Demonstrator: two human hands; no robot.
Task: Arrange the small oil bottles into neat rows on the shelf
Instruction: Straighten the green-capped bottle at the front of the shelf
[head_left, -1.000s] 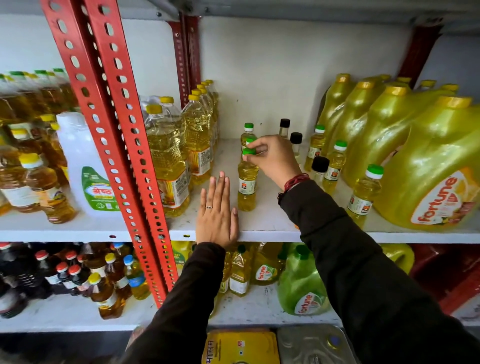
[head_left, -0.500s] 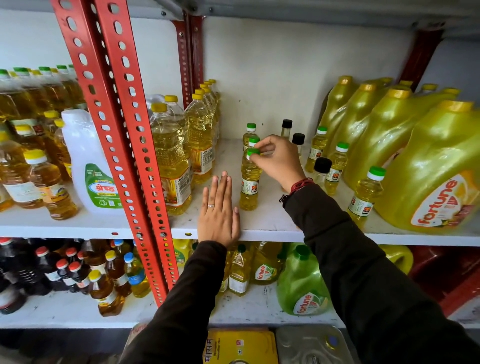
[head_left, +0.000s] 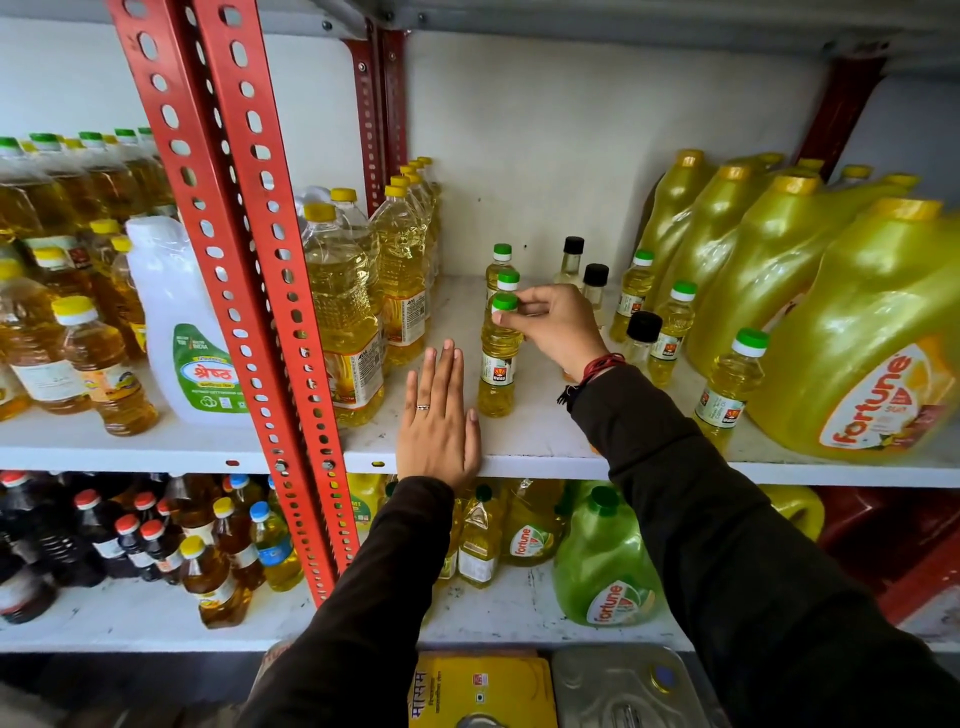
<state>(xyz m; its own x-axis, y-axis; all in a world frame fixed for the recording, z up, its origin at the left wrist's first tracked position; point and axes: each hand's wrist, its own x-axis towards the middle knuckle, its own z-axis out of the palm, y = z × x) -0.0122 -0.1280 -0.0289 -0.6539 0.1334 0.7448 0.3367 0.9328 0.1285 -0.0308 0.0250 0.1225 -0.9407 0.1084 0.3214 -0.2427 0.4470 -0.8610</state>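
A small green-capped oil bottle (head_left: 497, 364) stands upright on the white shelf (head_left: 540, 452), at the front of a line with two more small green-capped bottles (head_left: 506, 280) behind it. My right hand (head_left: 553, 325) pinches the front bottle's green cap with thumb and fingers. My left hand (head_left: 439, 421) lies flat, palm down, on the shelf edge just left of that bottle, holding nothing. More small bottles stand to the right: three with black caps (head_left: 643, 332) and several with green caps (head_left: 730, 387).
Large yellow-capped oil bottles (head_left: 345, 322) stand left of the small row, beside a red perforated upright (head_left: 260, 291). Big yellow Fortune jugs (head_left: 857, 332) fill the right side. A lower shelf holds a green jug (head_left: 605, 566) and more bottles.
The front small bottle, held at the cap by my right hand, has shifted slightly back and into line with the two behind it. My left hand has stayed flat on the shelf edge.
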